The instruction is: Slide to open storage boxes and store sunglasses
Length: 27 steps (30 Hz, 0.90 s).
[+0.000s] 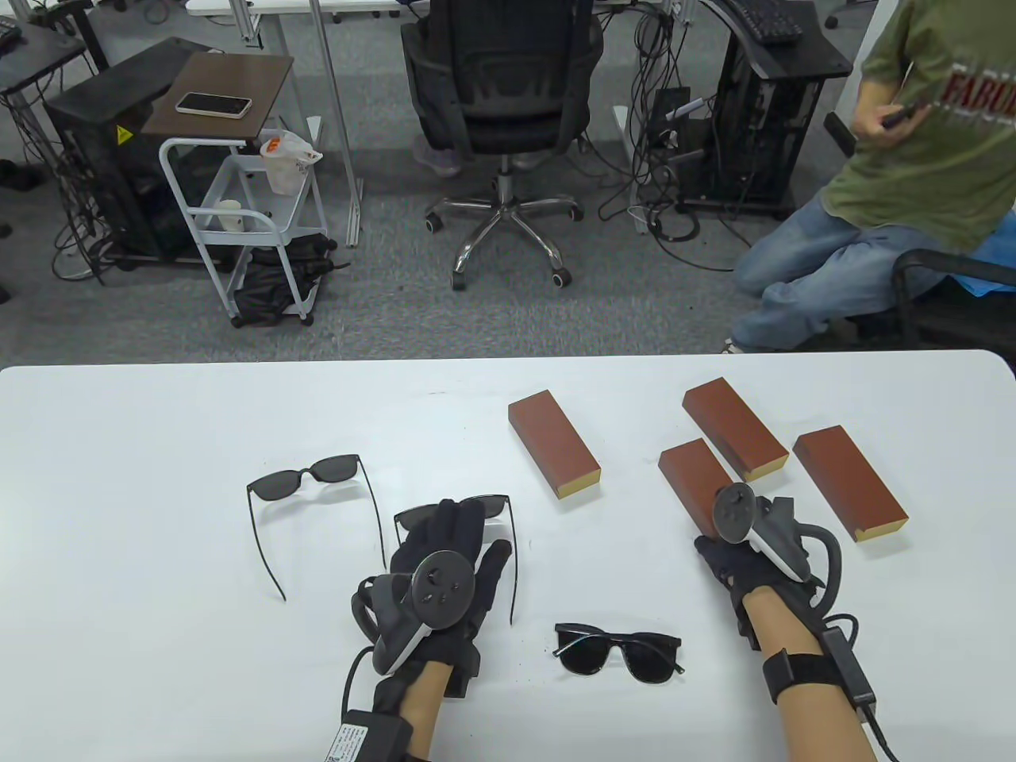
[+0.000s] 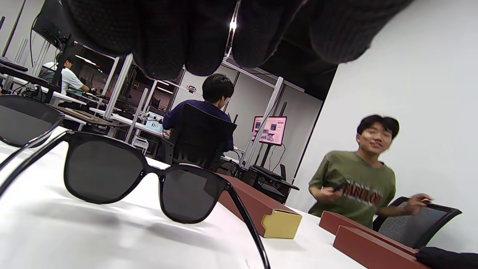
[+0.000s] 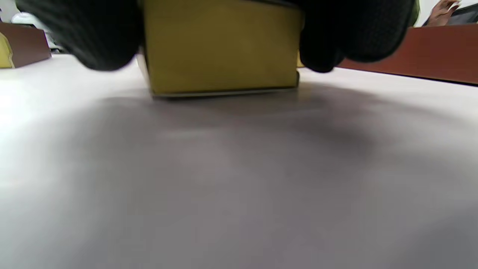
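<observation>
In the table view, the left hand (image 1: 444,556) is hovering over the middle pair of sunglasses (image 1: 484,508) on the white counter (image 1: 119,492), its fingers lying relaxed and straight above the frame; whether they are touching it is not clear. An open pair of sunglasses (image 1: 305,480) is lying to its left with arms spread, and a folded pair (image 1: 619,651) is sitting nearer the counter's front edge. The right hand (image 1: 734,556) is gripping the near end of one brown storage box (image 1: 690,476). Three more boxes are lying close by: one toward the centre (image 1: 553,444), one just behind the held box (image 1: 734,427), and one at the far right (image 1: 849,480).

In the left wrist view, the gloved fingers (image 2: 168,33) are hanging above the dark-lensed sunglasses (image 2: 142,175), with a brown box showing its yellow end (image 2: 282,224) beyond.

In the right wrist view, the fingers (image 3: 351,33) and thumb are curling around both sides of the held box's yellow end (image 3: 220,48), which is sitting on the counter (image 3: 224,179).
</observation>
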{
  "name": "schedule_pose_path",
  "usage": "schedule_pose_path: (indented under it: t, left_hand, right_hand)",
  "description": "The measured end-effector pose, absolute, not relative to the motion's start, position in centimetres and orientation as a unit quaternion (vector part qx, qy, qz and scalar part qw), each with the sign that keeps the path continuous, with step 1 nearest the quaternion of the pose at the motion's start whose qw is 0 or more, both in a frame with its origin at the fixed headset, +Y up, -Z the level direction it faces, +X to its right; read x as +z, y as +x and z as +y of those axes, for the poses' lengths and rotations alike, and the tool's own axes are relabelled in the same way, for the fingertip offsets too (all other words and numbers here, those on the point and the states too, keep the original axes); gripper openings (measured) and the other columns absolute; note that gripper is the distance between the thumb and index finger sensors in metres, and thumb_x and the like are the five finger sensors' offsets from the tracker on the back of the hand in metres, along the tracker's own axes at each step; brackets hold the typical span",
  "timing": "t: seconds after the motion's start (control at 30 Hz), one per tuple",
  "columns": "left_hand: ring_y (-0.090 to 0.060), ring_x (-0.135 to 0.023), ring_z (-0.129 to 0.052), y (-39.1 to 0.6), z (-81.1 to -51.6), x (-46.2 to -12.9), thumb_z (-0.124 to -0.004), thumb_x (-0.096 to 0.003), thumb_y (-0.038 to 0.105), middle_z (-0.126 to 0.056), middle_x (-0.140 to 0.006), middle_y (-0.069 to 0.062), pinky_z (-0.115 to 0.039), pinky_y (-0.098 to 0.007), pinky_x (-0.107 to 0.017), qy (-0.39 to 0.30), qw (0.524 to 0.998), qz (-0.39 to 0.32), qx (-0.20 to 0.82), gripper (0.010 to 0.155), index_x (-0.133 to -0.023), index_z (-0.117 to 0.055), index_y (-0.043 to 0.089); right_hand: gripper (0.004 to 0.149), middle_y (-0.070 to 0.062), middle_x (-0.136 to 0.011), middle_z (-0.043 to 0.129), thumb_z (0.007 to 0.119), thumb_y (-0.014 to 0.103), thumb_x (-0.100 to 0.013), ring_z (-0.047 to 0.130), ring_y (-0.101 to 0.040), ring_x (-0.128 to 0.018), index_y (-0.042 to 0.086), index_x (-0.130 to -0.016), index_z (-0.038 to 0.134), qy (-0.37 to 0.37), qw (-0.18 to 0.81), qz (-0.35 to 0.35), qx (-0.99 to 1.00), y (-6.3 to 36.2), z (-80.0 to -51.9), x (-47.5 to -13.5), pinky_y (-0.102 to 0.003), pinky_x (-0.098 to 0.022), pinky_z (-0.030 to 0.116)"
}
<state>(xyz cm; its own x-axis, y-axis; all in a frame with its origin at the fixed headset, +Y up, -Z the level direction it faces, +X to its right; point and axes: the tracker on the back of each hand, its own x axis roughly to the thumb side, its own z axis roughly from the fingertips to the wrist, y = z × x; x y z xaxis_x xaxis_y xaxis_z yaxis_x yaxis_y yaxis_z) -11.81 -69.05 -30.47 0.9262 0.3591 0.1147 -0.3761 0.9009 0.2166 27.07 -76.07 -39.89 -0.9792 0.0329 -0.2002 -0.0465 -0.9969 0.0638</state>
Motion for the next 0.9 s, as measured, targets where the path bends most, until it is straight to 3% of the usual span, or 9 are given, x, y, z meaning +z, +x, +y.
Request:
schedule_pose_path:
  t: [0.2, 0.37, 0.6, 0.9]
  left_hand:
    - [-0.036, -0.096, -0.079, -11.8, -69.0, -30.6, -0.073, -0.0494, 0.061, -0.071, -0.113, -0.006, -0.069, -0.06, -0.064, 0.119, 0.972, -0.055, 0.195, 0.065, -0.107, -0.068, 0.033]
    - [-0.036, -0.098, -0.077, -11.5, -69.1, -30.7, -0.075, -0.0471, 0.065, -0.068, -0.115, -0.005, -0.069, -0.06, -0.065, 0.107, 0.969, -0.097, 0.199, 0.07, -0.109, -0.063, 0.035]
    - [-0.034, -0.104, -0.07, -10.5, -69.1, -30.7, -0.081, -0.0404, 0.07, -0.061, -0.118, -0.004, -0.066, -0.062, -0.068, 0.08, 0.955, -0.206, 0.198, 0.085, -0.113, -0.053, 0.036]
    - [-0.034, -0.11, -0.063, -8.4, -69.3, -30.2, -0.089, -0.031, 0.075, -0.054, -0.122, -0.003, -0.065, -0.064, -0.07, 0.046, 0.932, -0.293, 0.21, 0.101, -0.115, -0.047, 0.036]
  right_hand:
    - [0.073, -0.024, -0.098, 0.057, 0.086, 0.05, -0.034, 0.074, -0.048, -0.078, 0.032, -0.095, 0.051, -0.088, 0.063, 0.042, 0.993, 27.9, -75.6, -39.1, -0.055, -0.058, 0.071]
    - [0.075, -0.02, -0.1, 0.055, 0.09, 0.046, -0.032, 0.07, -0.045, -0.083, 0.031, -0.095, 0.053, -0.048, 0.102, 0.003, 0.994, 28.5, -73.0, -37.2, -0.055, -0.061, 0.068]
    - [0.077, -0.016, -0.103, 0.055, 0.097, 0.04, -0.029, 0.065, -0.044, -0.087, 0.028, -0.095, 0.059, 0.085, 0.246, -0.039, 0.965, 27.7, -68.8, -33.1, -0.055, -0.065, 0.063]
    - [0.077, -0.012, -0.106, 0.054, 0.097, 0.037, -0.03, 0.061, -0.042, -0.091, 0.028, -0.096, 0.059, 0.241, 0.257, 0.015, 0.936, 23.6, -67.7, -30.9, -0.054, -0.068, 0.06]
